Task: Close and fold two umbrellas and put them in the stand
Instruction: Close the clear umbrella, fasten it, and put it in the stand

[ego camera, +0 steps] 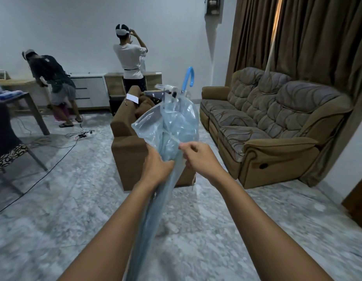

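I hold a clear, pale-blue plastic umbrella (172,122) out in front of me, its blue hooked handle (188,77) pointing up and away and its tip end running down toward me between my arms. The canopy is collapsed but loose and bulging near the handle. My left hand (155,166) is wrapped around the gathered canopy at its middle. My right hand (198,156) pinches a fold of the plastic just beside it. No second umbrella or stand is visible.
A brown armchair (127,147) stands directly ahead, and a long padded sofa (273,126) runs along the right under brown curtains. Two people (131,57) work at the far wall by low cabinets. Cables (54,157) cross the marble floor on the left near a table and chair.
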Demonstrator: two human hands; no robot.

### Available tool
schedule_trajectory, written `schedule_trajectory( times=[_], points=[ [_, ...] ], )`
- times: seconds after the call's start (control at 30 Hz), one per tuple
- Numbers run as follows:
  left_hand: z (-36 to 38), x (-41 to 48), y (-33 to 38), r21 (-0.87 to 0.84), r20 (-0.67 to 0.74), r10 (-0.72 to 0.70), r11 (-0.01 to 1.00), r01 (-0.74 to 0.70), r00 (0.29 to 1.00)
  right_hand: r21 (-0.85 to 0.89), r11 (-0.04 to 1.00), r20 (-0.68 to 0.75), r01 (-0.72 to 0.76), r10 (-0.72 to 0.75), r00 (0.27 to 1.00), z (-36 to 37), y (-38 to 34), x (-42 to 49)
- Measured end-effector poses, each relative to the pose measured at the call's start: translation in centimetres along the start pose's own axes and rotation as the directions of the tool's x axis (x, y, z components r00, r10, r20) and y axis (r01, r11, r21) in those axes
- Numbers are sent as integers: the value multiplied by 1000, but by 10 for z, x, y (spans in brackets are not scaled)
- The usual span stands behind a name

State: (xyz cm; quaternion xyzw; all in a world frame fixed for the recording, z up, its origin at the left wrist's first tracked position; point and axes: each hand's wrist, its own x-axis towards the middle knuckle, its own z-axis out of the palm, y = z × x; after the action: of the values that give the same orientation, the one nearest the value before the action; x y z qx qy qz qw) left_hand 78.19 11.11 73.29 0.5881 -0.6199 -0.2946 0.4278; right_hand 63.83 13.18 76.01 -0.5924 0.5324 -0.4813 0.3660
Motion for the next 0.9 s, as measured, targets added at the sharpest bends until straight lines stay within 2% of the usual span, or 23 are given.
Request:
schedule_trajectory(
  times=[0.1,0.23,0.33,0.57,0.67,0.77,0.9],
  points=[
    [-7,0,2,-199,60,-12,980,24,998,35,999,-30,-6,7,1000,-9,15,2],
    [-10,-4,3,-349,105,48,937,-9,993,19,1000,-41,7,-6,999,-20,22,8],
    [-15,-6,8,-458,163,63,889,19,985,41,999,-15,9,-9,1000,-27,24,12],
    [-19,-12,19,-718,262,25,673,178,965,239,971,41,-22,12,999,-32,29,13],
    [-20,-13,21,-756,291,7,615,225,957,274,960,67,-65,48,997,-32,28,17],
    [-17,-13,25,-751,353,3,597,282,935,403,903,148,-149,96,984,-25,21,18],
    [-18,-12,31,-686,482,-31,608,400,875,551,814,155,-182,114,981,-20,13,20]
  ],
)
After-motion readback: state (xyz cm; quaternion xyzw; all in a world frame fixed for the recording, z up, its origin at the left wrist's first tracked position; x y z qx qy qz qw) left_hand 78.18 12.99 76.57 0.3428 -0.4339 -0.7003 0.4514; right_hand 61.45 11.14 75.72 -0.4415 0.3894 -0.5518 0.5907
